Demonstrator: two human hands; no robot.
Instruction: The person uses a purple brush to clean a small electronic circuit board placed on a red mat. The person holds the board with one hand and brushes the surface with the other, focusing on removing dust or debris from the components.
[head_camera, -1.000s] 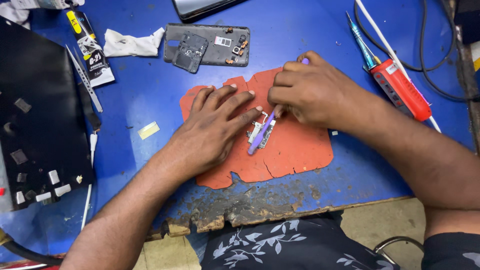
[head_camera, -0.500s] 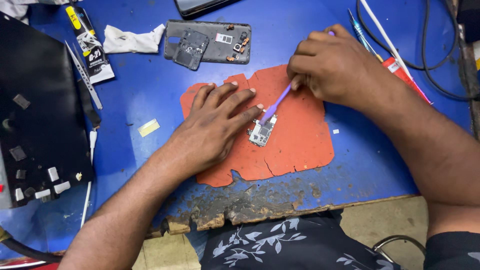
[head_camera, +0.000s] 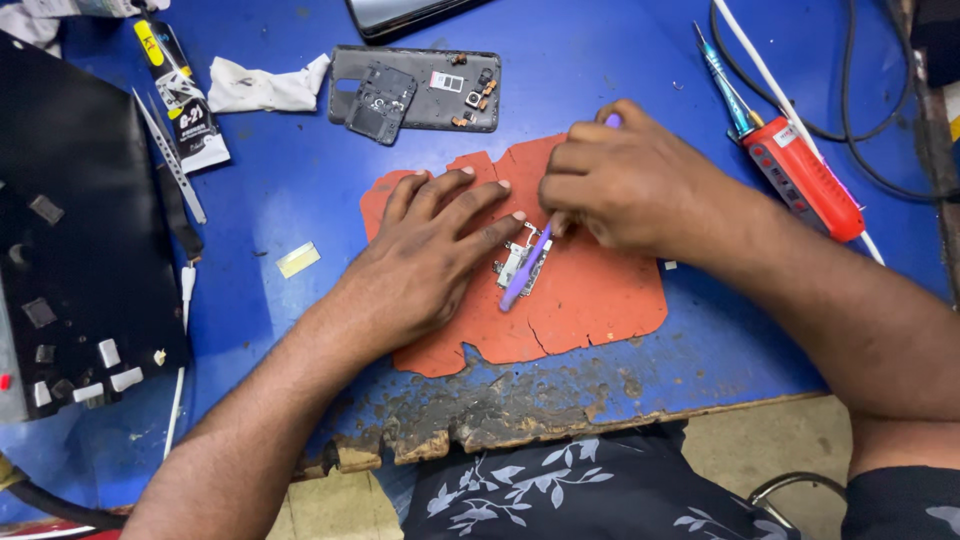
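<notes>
On the orange mat (head_camera: 590, 300), the purple tool (head_camera: 527, 266) slants tip-down-left.

We see the bench (head_camera: 300, 190) under bright, even light from above, its blue top vivid and without hard glare. Shadows are soft and short: a faint one lies under the left hand (head_camera: 425, 255) on the mat (head_camera: 590, 300), another under the right hand (head_camera: 630, 185). The black panel (head_camera: 70, 200) at the bench's left edge shows a dull sheen. The centre is sharp; the right forearm near the bottom right corner looks slightly soft and stretched.
</notes>
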